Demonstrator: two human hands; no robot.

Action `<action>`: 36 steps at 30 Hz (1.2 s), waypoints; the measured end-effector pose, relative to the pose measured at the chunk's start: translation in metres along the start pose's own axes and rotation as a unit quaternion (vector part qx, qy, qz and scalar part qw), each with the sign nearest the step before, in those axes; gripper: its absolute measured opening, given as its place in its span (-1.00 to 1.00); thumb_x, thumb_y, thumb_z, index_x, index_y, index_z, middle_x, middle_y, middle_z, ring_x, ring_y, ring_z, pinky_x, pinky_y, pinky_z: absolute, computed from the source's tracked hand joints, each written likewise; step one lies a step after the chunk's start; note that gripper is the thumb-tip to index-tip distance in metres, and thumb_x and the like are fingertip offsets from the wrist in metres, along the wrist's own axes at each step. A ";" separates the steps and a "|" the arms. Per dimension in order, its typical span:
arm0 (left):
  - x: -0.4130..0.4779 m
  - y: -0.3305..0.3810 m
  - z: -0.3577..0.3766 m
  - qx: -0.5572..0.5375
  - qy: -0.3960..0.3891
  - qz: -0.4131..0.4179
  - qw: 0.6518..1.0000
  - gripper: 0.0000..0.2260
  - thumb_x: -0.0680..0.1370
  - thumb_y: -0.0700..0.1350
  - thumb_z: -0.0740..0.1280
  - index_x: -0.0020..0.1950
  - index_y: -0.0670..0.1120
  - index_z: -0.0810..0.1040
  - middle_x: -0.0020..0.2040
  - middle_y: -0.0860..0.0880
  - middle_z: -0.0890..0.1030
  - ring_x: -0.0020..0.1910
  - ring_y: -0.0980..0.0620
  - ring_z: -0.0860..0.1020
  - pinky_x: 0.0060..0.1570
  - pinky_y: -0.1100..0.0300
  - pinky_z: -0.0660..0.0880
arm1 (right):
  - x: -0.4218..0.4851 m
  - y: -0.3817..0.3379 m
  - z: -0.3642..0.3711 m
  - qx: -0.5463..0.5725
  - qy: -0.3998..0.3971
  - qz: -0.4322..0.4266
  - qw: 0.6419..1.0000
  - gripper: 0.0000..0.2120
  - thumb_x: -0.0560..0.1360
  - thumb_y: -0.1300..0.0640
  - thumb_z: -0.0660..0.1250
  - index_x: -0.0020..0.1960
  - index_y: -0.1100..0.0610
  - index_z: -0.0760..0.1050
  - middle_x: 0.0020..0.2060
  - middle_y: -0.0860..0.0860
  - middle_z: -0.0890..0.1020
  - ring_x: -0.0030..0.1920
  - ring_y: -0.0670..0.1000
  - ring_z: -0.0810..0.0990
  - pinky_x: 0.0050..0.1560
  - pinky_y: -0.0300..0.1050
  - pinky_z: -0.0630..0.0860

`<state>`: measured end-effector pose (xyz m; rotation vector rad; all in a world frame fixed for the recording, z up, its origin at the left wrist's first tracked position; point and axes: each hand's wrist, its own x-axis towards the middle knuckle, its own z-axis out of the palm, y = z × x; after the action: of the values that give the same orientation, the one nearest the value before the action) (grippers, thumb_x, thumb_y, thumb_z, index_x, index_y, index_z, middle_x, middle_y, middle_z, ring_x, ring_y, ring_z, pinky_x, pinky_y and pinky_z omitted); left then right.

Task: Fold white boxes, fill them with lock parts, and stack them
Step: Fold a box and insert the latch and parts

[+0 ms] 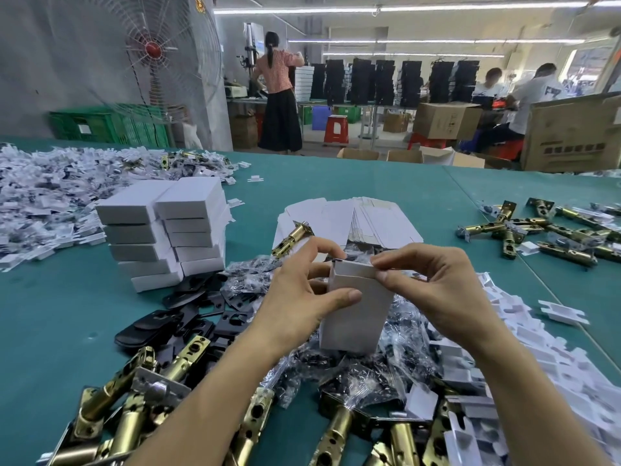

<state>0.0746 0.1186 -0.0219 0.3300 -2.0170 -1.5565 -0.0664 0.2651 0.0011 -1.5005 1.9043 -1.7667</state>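
I hold a white box [356, 314] upright above the green table [336, 190]. My left hand [302, 294] grips its left side, thumb across the front. My right hand [433, 284] pinches the top flap at the box's upper right corner. Two piles of closed white boxes [164, 230] stand side by side to the left. A sheaf of flat unfolded boxes [363, 220] lies behind my hands. Brass latch bolts [144, 398] lie in front; one brass latch bolt [292, 238] sits by the flat boxes. Bagged screws [396, 361] and black plates [201, 314] lie beneath.
White plastic inserts [53, 190] heap at the far left and white plastic inserts [537, 348] spread at the right. More brass latch bolts [551, 230] lie at the right. Beyond the table stand a fan [151, 48], cardboard cartons [571, 132], stools and people working.
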 end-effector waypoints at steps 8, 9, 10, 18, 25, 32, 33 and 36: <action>0.001 0.003 -0.003 -0.024 -0.021 -0.013 0.999 -0.66 0.47 -0.24 0.52 0.07 0.11 0.51 -0.01 -0.07 0.72 -0.07 -0.04 0.70 -0.17 0.15 0.63 | 0.000 -0.002 -0.004 -0.022 -0.001 0.001 1.000 -0.72 0.43 0.37 0.47 -0.15 -0.03 0.68 -0.16 -0.07 0.74 -0.06 -0.08 0.71 -0.03 -0.24 0.61; 0.001 0.002 -0.003 -0.022 -0.024 -0.013 0.999 -0.66 0.48 -0.24 0.52 0.08 0.11 0.51 -0.01 -0.07 0.72 -0.05 -0.04 0.70 -0.15 0.16 0.63 | 0.000 -0.003 -0.005 -0.026 -0.004 0.003 1.000 -0.72 0.43 0.37 0.46 -0.15 -0.03 0.68 -0.16 -0.08 0.74 -0.06 -0.09 0.71 -0.03 -0.24 0.61; 0.001 0.002 -0.004 -0.020 -0.027 -0.013 0.999 -0.65 0.47 -0.23 0.52 0.08 0.12 0.51 -0.01 -0.07 0.72 -0.04 -0.05 0.70 -0.14 0.15 0.63 | 0.000 -0.004 -0.005 -0.030 -0.010 0.005 0.999 -0.72 0.44 0.37 0.46 -0.15 -0.03 0.68 -0.15 -0.09 0.74 -0.05 -0.10 0.70 -0.03 -0.23 0.62; 0.001 0.003 -0.006 -0.025 -0.037 -0.017 0.999 -0.65 0.47 -0.24 0.52 0.09 0.11 0.51 0.01 -0.13 0.71 -0.02 -0.11 0.70 -0.15 0.16 0.62 | 0.000 -0.008 -0.001 -0.096 0.012 -0.014 0.995 -0.69 0.45 0.40 0.43 -0.16 -0.03 0.65 -0.19 -0.10 0.73 -0.07 -0.14 0.69 -0.04 -0.07 0.65; 0.001 0.002 -0.005 0.016 -0.030 -0.005 0.999 -0.58 0.44 -0.19 0.56 0.11 0.19 0.49 0.00 -0.11 0.72 -0.07 -0.10 0.71 -0.12 0.02 0.67 | 0.000 -0.006 0.005 -0.175 0.023 -0.057 0.983 -0.78 0.43 0.40 0.39 -0.16 0.08 0.64 -0.18 -0.06 0.70 -0.09 -0.07 0.68 -0.14 -0.12 0.65; -0.001 0.002 -0.002 0.024 -0.020 -0.006 0.999 -0.59 0.42 -0.16 0.58 0.10 0.19 0.50 0.06 -0.07 0.71 -0.06 -0.07 0.70 -0.11 0.00 0.67 | 0.000 -0.006 0.004 -0.154 0.019 -0.044 0.987 -0.92 0.46 0.17 0.50 -0.18 0.07 0.62 -0.21 -0.09 0.70 -0.12 -0.10 0.68 -0.16 -0.06 0.67; -0.001 0.003 -0.001 0.015 -0.025 -0.009 1.000 -0.59 0.42 -0.18 0.57 0.10 0.18 0.50 0.05 -0.07 0.71 -0.06 -0.07 0.71 -0.14 0.06 0.65 | 0.000 -0.006 0.003 -0.152 0.019 -0.042 0.987 -0.93 0.46 0.18 0.50 -0.17 0.07 0.63 -0.21 -0.08 0.70 -0.11 -0.10 0.68 -0.16 -0.09 0.67; -0.001 0.004 -0.001 0.003 -0.032 -0.011 0.999 -0.60 0.44 -0.20 0.55 0.10 0.18 0.50 0.03 -0.09 0.71 -0.07 -0.06 0.71 -0.19 0.17 0.60 | 0.000 -0.006 0.002 -0.188 0.028 -0.059 0.980 -0.93 0.46 0.19 0.50 -0.15 0.06 0.63 -0.23 -0.10 0.68 -0.10 -0.12 0.66 -0.20 -0.24 0.63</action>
<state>0.0769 0.1193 -0.0179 0.3098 -2.0732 -1.5938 -0.0619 0.2653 0.0053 -1.7291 2.3248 -1.5710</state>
